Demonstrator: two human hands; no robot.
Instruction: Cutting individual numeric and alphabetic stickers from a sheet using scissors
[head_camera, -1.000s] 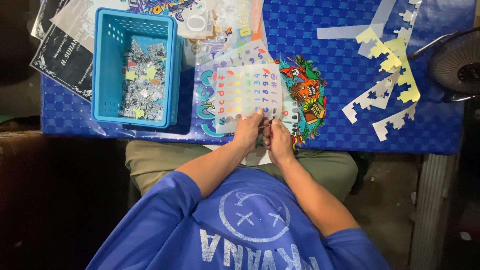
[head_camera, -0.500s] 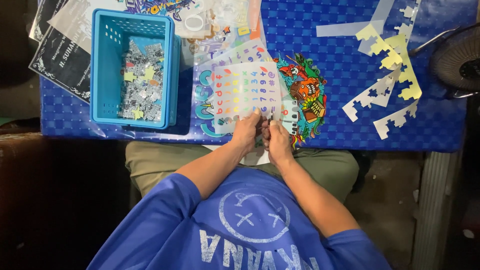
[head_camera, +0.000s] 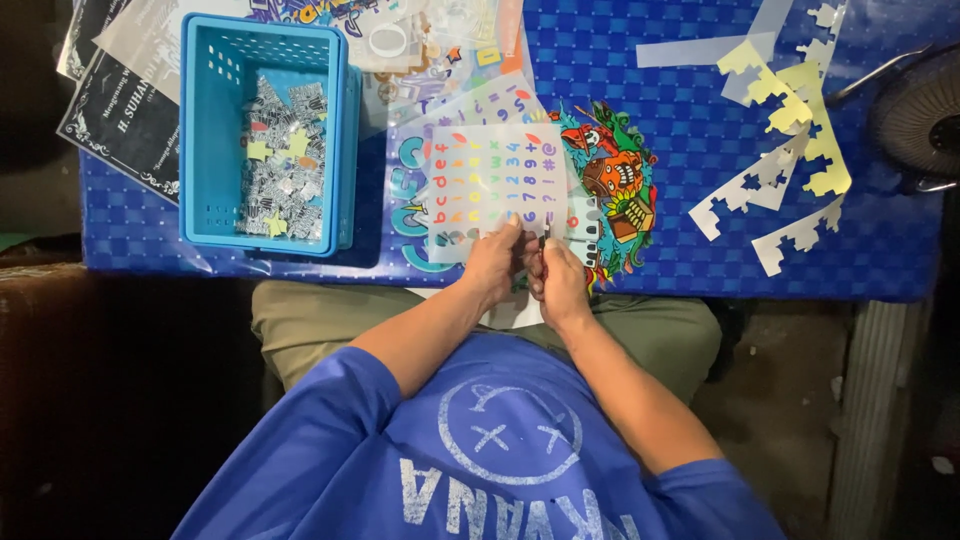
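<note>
My left hand (head_camera: 493, 262) and my right hand (head_camera: 560, 282) meet at the table's near edge. Both pinch the lower edge of a clear sticker sheet (head_camera: 492, 170) printed with rows of colourful letters, digits and signs. The sheet lies flat on the blue checked tablecloth (head_camera: 690, 150), over larger sticker sheets. A small dark thing shows between my fingertips; I cannot tell what it is. A colourful cartoon sticker (head_camera: 612, 180) lies just right of the sheet.
A blue plastic basket (head_camera: 205, 140) holding several small cut stickers stands at the left. Black printed sheets (head_camera: 120, 110) lie beyond it. Yellow and white leftover backing strips (head_camera: 790, 150) are spread at the right, beside a fan (head_camera: 925, 115). More sticker sheets (head_camera: 420, 40) lie at the back.
Almost nothing. Both hands stay at the sheet's lower edge and only the fingers shift slightly.
</note>
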